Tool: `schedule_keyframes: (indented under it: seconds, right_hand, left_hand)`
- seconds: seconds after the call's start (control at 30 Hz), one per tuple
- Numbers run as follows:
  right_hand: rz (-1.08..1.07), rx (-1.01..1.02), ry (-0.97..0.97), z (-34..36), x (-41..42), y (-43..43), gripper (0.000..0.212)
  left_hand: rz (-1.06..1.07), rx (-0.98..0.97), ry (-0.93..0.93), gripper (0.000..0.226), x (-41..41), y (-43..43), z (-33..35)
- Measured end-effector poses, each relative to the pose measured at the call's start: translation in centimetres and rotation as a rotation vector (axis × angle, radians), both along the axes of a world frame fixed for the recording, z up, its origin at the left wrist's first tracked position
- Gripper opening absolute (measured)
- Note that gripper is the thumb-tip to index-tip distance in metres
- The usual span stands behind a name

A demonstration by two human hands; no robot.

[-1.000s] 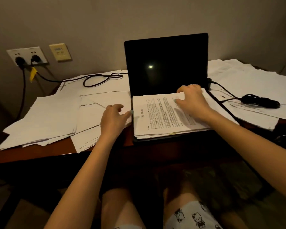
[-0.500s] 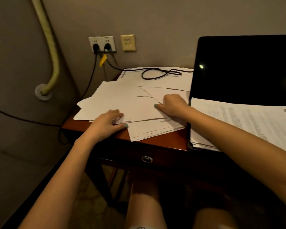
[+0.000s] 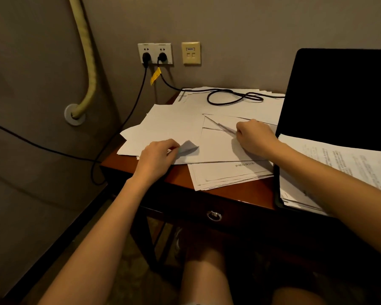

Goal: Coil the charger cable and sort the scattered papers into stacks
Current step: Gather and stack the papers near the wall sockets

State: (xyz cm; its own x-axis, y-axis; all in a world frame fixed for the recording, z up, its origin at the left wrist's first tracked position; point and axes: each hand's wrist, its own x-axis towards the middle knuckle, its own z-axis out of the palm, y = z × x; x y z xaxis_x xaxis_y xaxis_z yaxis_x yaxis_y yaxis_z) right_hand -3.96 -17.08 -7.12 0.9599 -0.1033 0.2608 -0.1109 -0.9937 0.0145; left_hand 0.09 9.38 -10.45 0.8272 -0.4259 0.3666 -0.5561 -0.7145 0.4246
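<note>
Across the middle of the frame, scattered papers [image 3: 174,126]: loose white sheets overlap at angles on the desk [image 3: 229,192], some hanging past its left and near edges.
Your left hand [image 3: 157,155]: left of centre, on the near edge of the papers; thumb and curled fingers pinch a sheet's corner [image 3: 188,148], which is lifted and folded over.
Your right hand [image 3: 254,136]: right of centre, resting on the papers just beside the laptop; fingers curled in with their tips at a sheet's edge. You cannot tell whether they grip it.
Charger cable [image 3: 229,99]: upper centre, lying in a loose loop on top of the far papers, uncoiled; one end runs up to the wall socket [image 3: 155,53], the other goes behind the laptop.
Yellow tag [image 3: 155,75]: on the cable just below the socket.
Laptop [image 3: 339,95]: right of the frame, open, screen dark.
Printed stack [image 3: 343,159]: lower right, lying on the laptop's base, partly under your right forearm.
Drawer pull [image 3: 214,215]: on the desk front, below centre.
</note>
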Motion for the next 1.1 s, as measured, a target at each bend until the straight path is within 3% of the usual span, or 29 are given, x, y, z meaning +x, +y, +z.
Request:
schedule_keyframes:
  seconds: [0.27, 0.4, 0.5, 0.63, 0.73, 0.83, 0.97, 1.1]
  right_hand:
    - [0.084, 0.202, -0.085, 0.2, -0.9, -0.4, 0.019]
    - [0.126, 0.339, -0.129, 0.3, -1.2, -0.5, 0.016]
    - [0.137, 0.376, -0.115, -0.1, -1.2, -0.3, 0.017]
    - [0.124, 0.419, -0.092, -0.3, -1.0, 0.0, 0.018]
    - [0.112, 0.43, -0.105, 0.2, -1.0, -0.2, 0.017]
    - [0.082, 0.464, -0.147, 1.1, -0.6, -1.2, 0.016]
    - [0.032, 0.568, -0.203, 1.8, 0.1, -2.5, 0.015]
    - [0.01, 0.606, -0.216, 1.8, 0.2, -2.3, 0.015]
  left_hand:
    - [-0.024, -0.447, 0.058, 0.01, -1.7, 2.4, 2.4]
    - [-0.113, -0.454, 0.112, 0.007, -2.4, 4.7, 4.9]
    - [-0.169, -0.345, 0.142, 0.008, -2.3, 4.1, 6.0]
    - [-0.037, -0.221, 0.104, 0.01, -0.3, 0.2, 4.9]
    - [0.082, -0.353, 0.195, 0.011, 1.5, -1.2, 5.2]
    - [-0.018, -0.444, 0.258, 0.014, 2.3, -0.8, 8.3]
    - [-0.133, -0.567, 0.164, 0.016, 2.2, 0.1, 13.8]
    - [0.055, -0.64, 0.046, 0.015, 5.0, 2.3, 15.1]
